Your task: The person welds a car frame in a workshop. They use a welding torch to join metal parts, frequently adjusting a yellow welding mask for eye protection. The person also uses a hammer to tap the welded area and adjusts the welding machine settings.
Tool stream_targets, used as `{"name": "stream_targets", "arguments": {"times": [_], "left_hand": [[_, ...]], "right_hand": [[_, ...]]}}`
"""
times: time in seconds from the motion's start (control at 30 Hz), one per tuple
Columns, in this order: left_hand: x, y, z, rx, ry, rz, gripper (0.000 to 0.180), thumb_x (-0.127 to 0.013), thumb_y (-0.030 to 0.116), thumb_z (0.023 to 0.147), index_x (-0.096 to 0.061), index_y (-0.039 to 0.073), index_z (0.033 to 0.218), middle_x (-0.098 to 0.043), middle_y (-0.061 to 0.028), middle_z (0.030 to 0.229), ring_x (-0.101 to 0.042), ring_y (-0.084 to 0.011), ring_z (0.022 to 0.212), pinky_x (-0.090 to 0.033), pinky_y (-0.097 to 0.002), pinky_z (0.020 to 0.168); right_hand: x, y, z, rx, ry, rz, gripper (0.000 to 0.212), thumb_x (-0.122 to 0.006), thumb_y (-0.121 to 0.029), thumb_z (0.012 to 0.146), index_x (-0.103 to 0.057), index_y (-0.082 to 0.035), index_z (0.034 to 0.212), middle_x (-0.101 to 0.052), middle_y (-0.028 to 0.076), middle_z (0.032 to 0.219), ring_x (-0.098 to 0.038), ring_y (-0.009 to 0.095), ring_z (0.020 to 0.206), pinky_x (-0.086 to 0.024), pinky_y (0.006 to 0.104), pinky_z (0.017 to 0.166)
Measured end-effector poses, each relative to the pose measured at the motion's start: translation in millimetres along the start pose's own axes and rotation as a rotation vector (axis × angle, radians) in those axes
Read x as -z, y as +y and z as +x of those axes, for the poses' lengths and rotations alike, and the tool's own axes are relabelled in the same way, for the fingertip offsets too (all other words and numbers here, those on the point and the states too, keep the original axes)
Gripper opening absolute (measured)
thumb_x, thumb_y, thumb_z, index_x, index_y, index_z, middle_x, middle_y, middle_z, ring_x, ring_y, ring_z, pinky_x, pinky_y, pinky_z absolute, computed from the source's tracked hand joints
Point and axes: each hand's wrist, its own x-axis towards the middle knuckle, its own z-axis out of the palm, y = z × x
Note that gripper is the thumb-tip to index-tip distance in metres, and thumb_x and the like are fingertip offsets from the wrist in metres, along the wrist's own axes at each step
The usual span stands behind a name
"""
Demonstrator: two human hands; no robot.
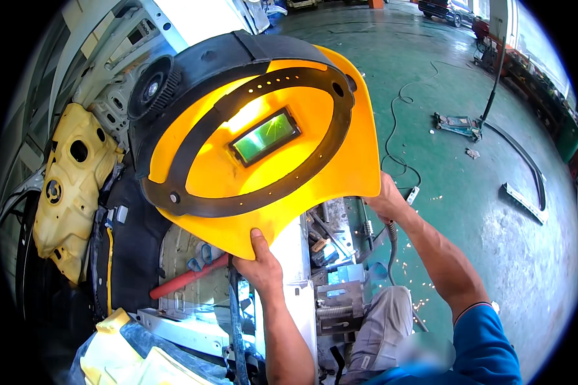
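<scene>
My left hand (pixel 261 273) grips the lower edge of a yellow welding mask (pixel 315 168), its thumb on the inner face. The mask's inside is toward me, with a black headband, a round knob and a small dark window (pixel 264 137) glowing green. At the mask's right edge, my right hand (pixel 386 200) is closed round the handle end of a welding torch, whose dark hose (pixel 392 247) hangs below. The fingers and the torch's tip are hidden behind the mask. Sparks scatter on the floor beneath, and bright light falls on the metal below the mask.
A stripped vehicle body lies ahead and left, with a yellow tank (pixel 70 192) and a red tube (pixel 189 277). Tools lie in a tray (pixel 350 234) below the mask. On the green floor are a cable (pixel 395 122), a floor jack (pixel 459 124) and a curved trim strip (pixel 526 160).
</scene>
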Motion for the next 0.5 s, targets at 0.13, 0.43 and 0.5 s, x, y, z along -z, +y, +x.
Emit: {"name": "stream_targets", "arguments": {"times": [0.13,0.43,0.5], "left_hand": [[3.6,-9.3,0.9,0.068,-0.084,-0.052,0.04,-0.057,0.016,0.097,-0.048,-0.01,0.127,-0.06,-0.0191,0.123,-0.06,-0.0269,0.112,-0.046,-0.0354,0.095],[-1.5,-7.4,2.8,-0.018,-0.016,-0.092,0.029,-0.056,0.012,0.097,-0.058,-0.013,0.11,-0.069,-0.0184,0.105,-0.068,-0.026,0.095,-0.051,-0.0338,0.081],[3.0,-10.6,3.4,0.022,-0.065,-0.085,0.033,-0.055,0.012,0.097,-0.053,-0.012,0.119,-0.064,-0.0181,0.115,-0.063,-0.0257,0.105,-0.048,-0.0341,0.089]], "right_hand": [[1.5,-0.1,0.3,-0.028,-0.001,0.006,0.04,-0.066,-0.023,0.084,-0.052,0.005,0.108,-0.063,0.029,0.089,-0.062,0.045,0.088,-0.048,0.0462,0.074],[-0.2,10.2,-1.6,-0.009,0.006,0.039,0.039,-0.068,-0.022,0.083,-0.053,0.004,0.108,-0.063,0.028,0.087,-0.062,0.044,0.085,-0.048,0.0451,0.073],[-1.9,10.6,-1.4,0.003,0.01,0.049,0.037,-0.068,-0.021,0.083,-0.053,0.004,0.106,-0.063,0.028,0.087,-0.061,0.045,0.085,-0.048,0.0451,0.074]]}}
